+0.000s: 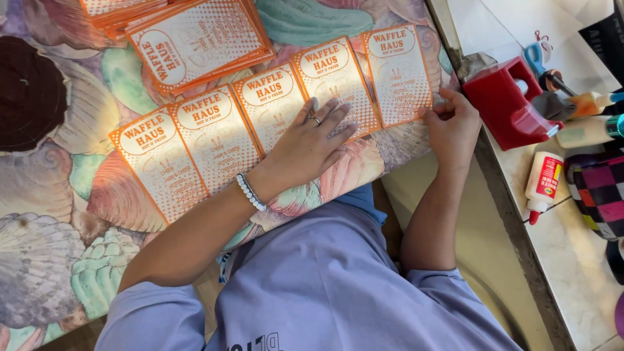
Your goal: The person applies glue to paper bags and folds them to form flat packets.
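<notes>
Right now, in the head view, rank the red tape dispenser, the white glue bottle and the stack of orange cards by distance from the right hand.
1. Red tape dispenser, just right of the right hand.
2. White glue bottle, farther right, lower.
3. Stack of orange cards, far left, top.

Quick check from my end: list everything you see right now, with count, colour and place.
Cards in row: five, orange and white, side by side on the shell-print cloth.
Card stack: one loose pile, orange and white, top left of centre.
Cloth: one, pastel shell print, covers the work surface.
Tape dispenser: one, red, on the counter right of the row.
Glue bottle: one, white with red cap, lying on the counter.
Scissors: one pair, blue handles, top right.
Pouch: one, pink and black checks, right edge.
Left hand: flat on the row, ring and bead bracelet.
Right hand: at the rightmost card's lower corner.
</notes>
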